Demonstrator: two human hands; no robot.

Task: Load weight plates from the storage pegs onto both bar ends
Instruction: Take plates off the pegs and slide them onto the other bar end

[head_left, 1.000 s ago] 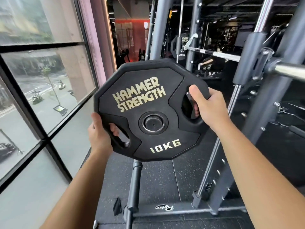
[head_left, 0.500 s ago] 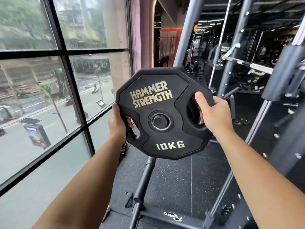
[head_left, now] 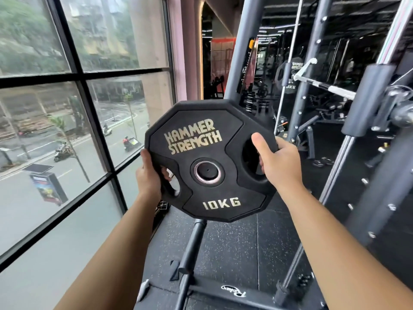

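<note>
A black 10 kg weight plate (head_left: 207, 139) marked "Hammer Strength" is held upright in front of me at chest height. My left hand (head_left: 149, 177) grips its lower left handle slot. My right hand (head_left: 279, 162) grips the right handle slot, thumb over the face. A black peg end fills the plate's centre hole. The near bar end (head_left: 402, 115) shows at the right edge, blurred, on the rack's sliding carriage. Farther back, the bar's shaft (head_left: 324, 85) runs to another plate (head_left: 290, 74) on the far side.
A bare storage peg (head_left: 192, 245) rises from the rack's base frame (head_left: 223, 294) right below the plate. Grey rack uprights (head_left: 243, 63) stand behind and at right. A large window (head_left: 82, 86) fills the left. Small plates (head_left: 321, 162) lie on the rubber floor.
My view has swung left towards the window, so the bar end now sits at the right edge. The plate stays gripped in both hands and its centre hole now shows a peg end.
</note>
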